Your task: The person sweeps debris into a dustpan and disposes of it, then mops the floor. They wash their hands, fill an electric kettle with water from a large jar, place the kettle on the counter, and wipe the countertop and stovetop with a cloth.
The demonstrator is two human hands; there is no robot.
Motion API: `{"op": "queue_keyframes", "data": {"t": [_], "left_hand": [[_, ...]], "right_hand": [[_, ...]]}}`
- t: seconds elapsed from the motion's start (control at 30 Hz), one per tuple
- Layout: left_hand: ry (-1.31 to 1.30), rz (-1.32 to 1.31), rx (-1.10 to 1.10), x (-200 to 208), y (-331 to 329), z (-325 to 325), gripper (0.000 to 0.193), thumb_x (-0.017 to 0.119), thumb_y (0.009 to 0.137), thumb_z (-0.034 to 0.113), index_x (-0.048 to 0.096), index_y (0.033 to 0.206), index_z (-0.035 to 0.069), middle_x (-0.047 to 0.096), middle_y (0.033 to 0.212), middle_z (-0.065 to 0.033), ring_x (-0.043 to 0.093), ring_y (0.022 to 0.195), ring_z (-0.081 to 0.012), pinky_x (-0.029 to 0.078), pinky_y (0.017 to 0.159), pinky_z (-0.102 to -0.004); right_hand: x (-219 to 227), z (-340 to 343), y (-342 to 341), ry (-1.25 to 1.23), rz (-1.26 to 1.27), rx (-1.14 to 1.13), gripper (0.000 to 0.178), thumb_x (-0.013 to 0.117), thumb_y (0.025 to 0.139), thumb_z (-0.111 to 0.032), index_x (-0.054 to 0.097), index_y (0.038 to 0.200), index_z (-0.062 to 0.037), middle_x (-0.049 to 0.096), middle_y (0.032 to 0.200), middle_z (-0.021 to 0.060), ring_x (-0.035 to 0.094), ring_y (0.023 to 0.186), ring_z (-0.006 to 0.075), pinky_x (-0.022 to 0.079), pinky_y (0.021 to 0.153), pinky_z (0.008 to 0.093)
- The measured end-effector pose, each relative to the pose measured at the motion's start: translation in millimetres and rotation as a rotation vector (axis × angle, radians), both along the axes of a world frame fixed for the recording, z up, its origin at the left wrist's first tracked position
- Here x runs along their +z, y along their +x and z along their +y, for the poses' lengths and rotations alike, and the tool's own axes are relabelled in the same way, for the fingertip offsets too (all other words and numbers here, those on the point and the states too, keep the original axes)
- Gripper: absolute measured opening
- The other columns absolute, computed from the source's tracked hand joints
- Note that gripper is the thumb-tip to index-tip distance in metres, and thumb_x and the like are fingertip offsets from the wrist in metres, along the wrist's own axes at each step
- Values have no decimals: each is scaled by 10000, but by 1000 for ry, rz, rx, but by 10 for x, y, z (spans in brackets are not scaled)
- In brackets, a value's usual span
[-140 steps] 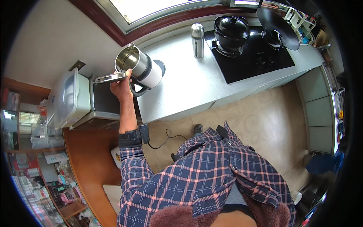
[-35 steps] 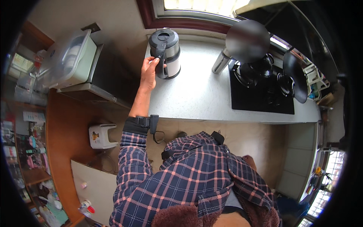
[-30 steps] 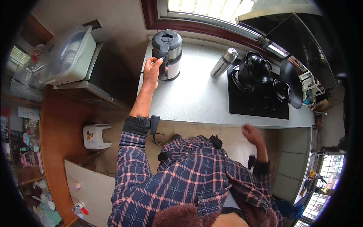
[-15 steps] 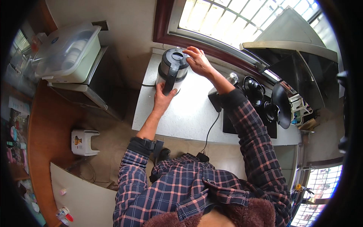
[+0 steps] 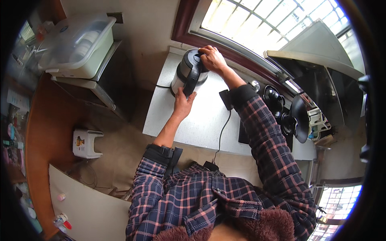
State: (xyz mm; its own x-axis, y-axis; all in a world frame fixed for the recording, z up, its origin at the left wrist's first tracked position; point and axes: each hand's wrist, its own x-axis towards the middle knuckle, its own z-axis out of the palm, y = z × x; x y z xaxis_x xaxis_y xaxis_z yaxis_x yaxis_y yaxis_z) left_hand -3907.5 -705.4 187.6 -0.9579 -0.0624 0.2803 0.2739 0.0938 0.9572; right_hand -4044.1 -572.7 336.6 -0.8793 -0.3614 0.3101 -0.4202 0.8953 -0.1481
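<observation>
A steel and black electric kettle [image 5: 185, 73] stands near the back left of the white countertop [image 5: 165, 120], its black handle [image 5: 192, 81] turned toward me. My left hand [image 5: 183, 105] grips low on the kettle, its thumb and fingers either side of the handle's lower end. At the top, my right hand [image 5: 214, 60] is closed over the right edge of the dark lid [image 5: 194, 56]. Its fingertips are partly hidden behind the knuckles.
Right of the kettle are a black box-like item [image 5: 226, 99] with a cord and a black wok [image 5: 299, 118] on the cooktop side. A lidded bin of dishes [image 5: 80, 52] sits on a cabinet at left. A white stool [image 5: 86, 143] stands on the floor. A barred window is behind.
My right hand has come down from open fingers at the lid's edge to a closed hold there. My left hand stays low on the kettle. The whole view has shifted slightly.
</observation>
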Motion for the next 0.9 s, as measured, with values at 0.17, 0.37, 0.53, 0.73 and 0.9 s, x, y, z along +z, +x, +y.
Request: {"op": "queue_keyframes", "data": {"t": [0.17,0.37,0.53,0.73,0.9], "left_hand": [[2,-139,-43,8,-13,118,453,598,888,273,418,1166,-36,558,996,-200,543,917,-293,433,823,-403],[66,-125,-133,-284,-306,322,462,636,871,329,510,1171,-1,581,1031,-71,518,953,-171,407,870,-313],[-369,-195,310,-646,-109,320,494,707,814,299,498,1162,17,548,1072,-120,530,951,-237,439,852,-358],[-408,118,344,-642,734,1366,297,638,858,97,507,1110,8,552,1014,-118,535,872,-224,463,782,-342],[-476,1,-12,-357,1614,3400,290,584,870,75,514,1143,7,558,1057,-98,527,868,-198,463,770,-330]], "right_hand": [[-6,175,-4,111,-17,76,304,487,783,-261,646,976,-88,634,1009,151,608,945,352,500,823,463],[-595,893,514,-621,116,-63,339,596,779,-217,591,1068,-40,605,1063,161,551,1011,351,442,892,409],[-973,1987,1989,-619,-329,-32,248,561,827,-189,633,1004,-31,634,958,148,604,870,297,477,779,386],[-1415,4174,4487,-697,-514,-581,262,553,852,-228,639,1027,-53,664,900,128,621,795,260,483,722,353],[-1834,5521,6327,-872,-400,-950,287,548,852,-219,630,1066,-46,669,938,151,635,854,289,494,766,365]]}}
